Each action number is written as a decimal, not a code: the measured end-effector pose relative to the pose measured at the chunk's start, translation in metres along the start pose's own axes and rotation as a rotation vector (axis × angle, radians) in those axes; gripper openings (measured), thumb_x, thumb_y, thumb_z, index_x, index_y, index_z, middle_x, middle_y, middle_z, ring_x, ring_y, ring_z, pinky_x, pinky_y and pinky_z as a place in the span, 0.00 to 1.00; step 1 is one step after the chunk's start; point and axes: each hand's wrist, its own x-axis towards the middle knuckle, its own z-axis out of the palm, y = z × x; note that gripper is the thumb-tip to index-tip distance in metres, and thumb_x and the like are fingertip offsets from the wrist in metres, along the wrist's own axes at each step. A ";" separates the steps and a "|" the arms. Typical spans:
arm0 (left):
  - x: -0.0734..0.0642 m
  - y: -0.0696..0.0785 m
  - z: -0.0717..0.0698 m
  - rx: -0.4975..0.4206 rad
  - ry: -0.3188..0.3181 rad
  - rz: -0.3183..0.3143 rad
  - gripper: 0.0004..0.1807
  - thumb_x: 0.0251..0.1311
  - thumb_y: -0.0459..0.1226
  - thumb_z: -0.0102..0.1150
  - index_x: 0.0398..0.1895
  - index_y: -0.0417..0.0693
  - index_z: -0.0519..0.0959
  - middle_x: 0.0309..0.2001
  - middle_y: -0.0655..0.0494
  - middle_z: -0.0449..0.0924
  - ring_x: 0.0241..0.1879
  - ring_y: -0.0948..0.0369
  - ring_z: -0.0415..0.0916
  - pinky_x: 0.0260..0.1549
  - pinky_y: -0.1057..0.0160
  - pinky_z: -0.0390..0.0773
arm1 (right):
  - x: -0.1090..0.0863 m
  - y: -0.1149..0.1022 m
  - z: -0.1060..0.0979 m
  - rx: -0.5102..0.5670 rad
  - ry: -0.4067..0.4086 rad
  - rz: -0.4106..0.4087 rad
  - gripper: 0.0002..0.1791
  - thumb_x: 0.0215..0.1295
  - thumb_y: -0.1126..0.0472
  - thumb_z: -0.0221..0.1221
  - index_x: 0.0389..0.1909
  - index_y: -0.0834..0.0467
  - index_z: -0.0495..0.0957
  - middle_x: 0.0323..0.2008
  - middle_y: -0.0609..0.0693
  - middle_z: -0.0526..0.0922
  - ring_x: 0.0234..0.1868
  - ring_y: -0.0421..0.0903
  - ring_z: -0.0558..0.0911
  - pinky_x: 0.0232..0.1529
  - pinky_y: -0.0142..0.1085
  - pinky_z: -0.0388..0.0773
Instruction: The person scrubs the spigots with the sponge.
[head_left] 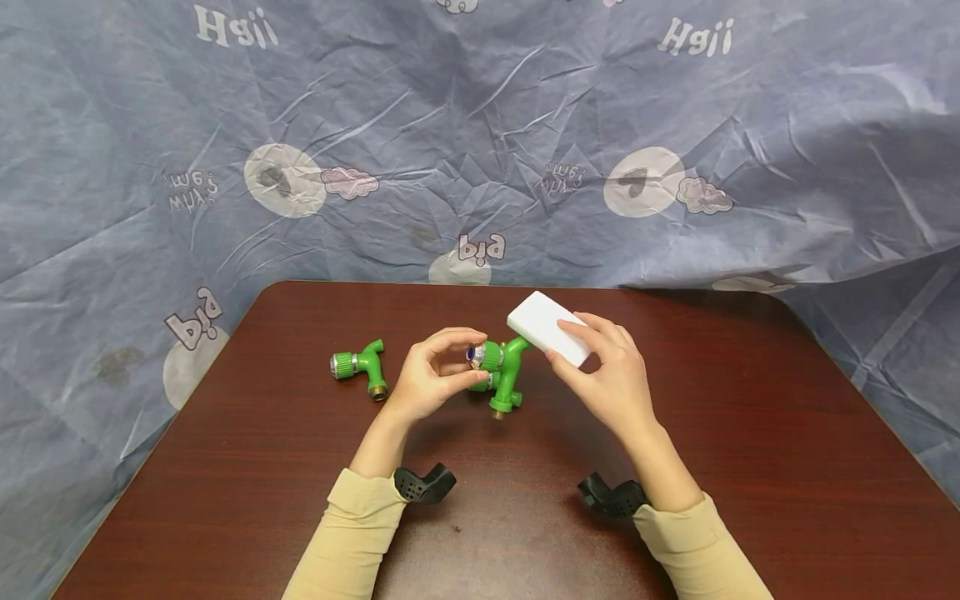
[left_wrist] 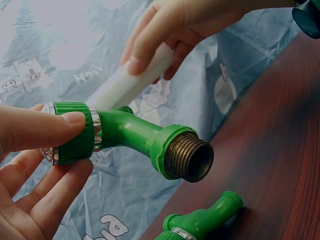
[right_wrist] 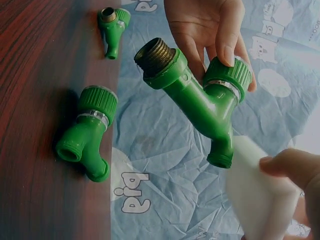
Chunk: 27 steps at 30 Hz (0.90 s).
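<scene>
My left hand (head_left: 429, 377) pinches the ribbed knob of a green faucet (head_left: 512, 371) and holds it above the table. The faucet's threaded brass end (left_wrist: 190, 156) points toward the left wrist camera; its curved spout (right_wrist: 220, 152) is at the other end. In my right hand (head_left: 611, 367) is a white sponge block (head_left: 546, 323), gripped between thumb and fingers. The sponge overlaps the spout end in the head view and sits right beside it in the right wrist view. A second green faucet (right_wrist: 92, 132) lies on the table beneath, mostly hidden in the head view.
A third green faucet (head_left: 363, 367) lies to the left on the dark wooden table (head_left: 712, 417). A printed blue-grey cloth (head_left: 480, 150) hangs behind the table. Black wrist cameras (head_left: 424, 483) are strapped over both sleeves.
</scene>
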 end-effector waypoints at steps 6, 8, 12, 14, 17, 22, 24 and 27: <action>-0.001 0.002 0.001 -0.012 -0.041 0.000 0.24 0.41 0.16 0.65 0.47 0.26 0.76 0.49 0.39 0.74 0.45 0.59 0.75 0.41 0.54 0.80 | -0.001 -0.005 0.002 0.050 -0.095 -0.034 0.21 0.49 0.56 0.70 0.47 0.55 0.83 0.51 0.52 0.79 0.53 0.51 0.74 0.45 0.45 0.71; -0.001 0.002 0.002 -0.008 -0.049 0.001 0.24 0.42 0.16 0.66 0.47 0.27 0.76 0.49 0.39 0.73 0.45 0.59 0.75 0.41 0.54 0.80 | -0.002 -0.004 0.003 0.037 -0.118 -0.034 0.21 0.49 0.56 0.69 0.47 0.55 0.83 0.51 0.53 0.79 0.52 0.52 0.74 0.45 0.46 0.71; -0.001 0.002 0.002 -0.009 -0.060 0.005 0.23 0.42 0.16 0.66 0.47 0.26 0.75 0.49 0.37 0.73 0.46 0.59 0.75 0.41 0.54 0.80 | -0.001 0.000 0.002 -0.012 -0.080 0.003 0.20 0.48 0.57 0.70 0.45 0.56 0.83 0.49 0.54 0.80 0.50 0.54 0.75 0.44 0.47 0.71; -0.001 0.002 0.002 -0.007 -0.062 0.007 0.23 0.43 0.16 0.65 0.47 0.25 0.75 0.49 0.37 0.73 0.46 0.59 0.75 0.41 0.54 0.80 | -0.001 0.001 0.001 -0.011 -0.051 0.024 0.20 0.48 0.58 0.70 0.45 0.56 0.83 0.49 0.54 0.80 0.50 0.54 0.75 0.44 0.47 0.71; -0.001 0.002 0.002 -0.003 -0.063 0.001 0.24 0.43 0.17 0.65 0.47 0.26 0.75 0.49 0.37 0.73 0.46 0.59 0.75 0.42 0.54 0.80 | 0.000 -0.002 0.000 0.030 -0.052 0.034 0.20 0.49 0.58 0.70 0.46 0.55 0.83 0.50 0.53 0.79 0.52 0.52 0.74 0.46 0.47 0.71; 0.000 0.003 0.001 0.014 -0.042 -0.027 0.26 0.42 0.17 0.66 0.50 0.30 0.75 0.48 0.39 0.75 0.43 0.59 0.75 0.38 0.57 0.81 | -0.001 -0.005 0.001 0.075 -0.124 0.003 0.20 0.50 0.56 0.69 0.47 0.54 0.83 0.50 0.51 0.79 0.52 0.51 0.74 0.46 0.46 0.71; 0.000 0.003 0.002 0.016 -0.030 -0.038 0.27 0.42 0.17 0.66 0.50 0.30 0.75 0.47 0.38 0.75 0.40 0.59 0.76 0.37 0.58 0.82 | -0.001 -0.005 0.001 0.066 -0.132 0.003 0.20 0.50 0.56 0.70 0.47 0.54 0.83 0.50 0.51 0.79 0.52 0.50 0.74 0.45 0.45 0.71; 0.000 0.003 0.002 0.011 -0.022 -0.039 0.27 0.42 0.16 0.66 0.50 0.29 0.74 0.47 0.36 0.74 0.39 0.60 0.76 0.37 0.58 0.82 | -0.002 -0.007 0.002 0.073 -0.124 0.017 0.20 0.50 0.57 0.69 0.46 0.54 0.83 0.50 0.50 0.79 0.52 0.50 0.74 0.46 0.45 0.71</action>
